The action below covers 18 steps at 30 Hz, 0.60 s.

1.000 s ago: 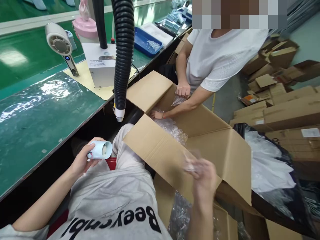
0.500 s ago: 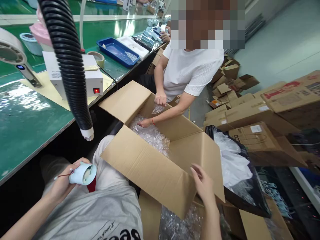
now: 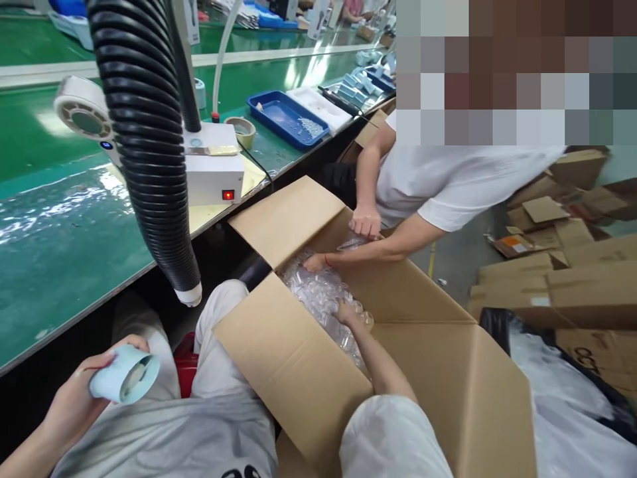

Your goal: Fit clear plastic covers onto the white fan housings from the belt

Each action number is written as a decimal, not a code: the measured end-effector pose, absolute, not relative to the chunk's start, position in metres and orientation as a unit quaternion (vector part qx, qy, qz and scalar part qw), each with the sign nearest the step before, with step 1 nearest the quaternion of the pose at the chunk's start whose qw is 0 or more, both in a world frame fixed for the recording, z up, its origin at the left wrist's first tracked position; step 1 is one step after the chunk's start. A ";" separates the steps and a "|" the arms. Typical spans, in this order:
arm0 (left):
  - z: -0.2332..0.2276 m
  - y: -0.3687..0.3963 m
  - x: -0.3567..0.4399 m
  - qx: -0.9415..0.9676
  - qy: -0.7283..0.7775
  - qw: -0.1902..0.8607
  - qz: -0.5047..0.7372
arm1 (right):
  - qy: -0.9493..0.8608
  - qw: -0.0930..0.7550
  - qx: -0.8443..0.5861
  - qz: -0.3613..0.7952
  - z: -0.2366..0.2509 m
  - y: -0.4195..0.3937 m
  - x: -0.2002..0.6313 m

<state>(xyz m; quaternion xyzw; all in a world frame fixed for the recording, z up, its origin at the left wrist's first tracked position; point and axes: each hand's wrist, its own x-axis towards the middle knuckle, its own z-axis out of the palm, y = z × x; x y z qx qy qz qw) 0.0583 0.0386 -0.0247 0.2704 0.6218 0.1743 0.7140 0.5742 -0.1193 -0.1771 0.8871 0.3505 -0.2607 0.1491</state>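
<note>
Big cardboard box (image 3: 318,372) sat open beside the green bench (image 3: 54,245), full of clear plastic pieces (image 3: 318,292). Right hand (image 3: 346,311) was down in that pile; whether its fingers had closed on one, can't tell. Left hand (image 3: 74,398) had fingers wrapped round a pale blue cylindrical housing (image 3: 124,375) over the lap. Judged step: fetching a clear piece; next needs a clean single pick. Co-worker's hands (image 3: 365,222) were in the same box. No legible writing.
</note>
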 end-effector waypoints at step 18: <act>-0.026 0.029 0.074 0.309 0.592 0.720 0.186 | 0.395 0.248 0.833 -0.297 -0.186 -0.132 0.581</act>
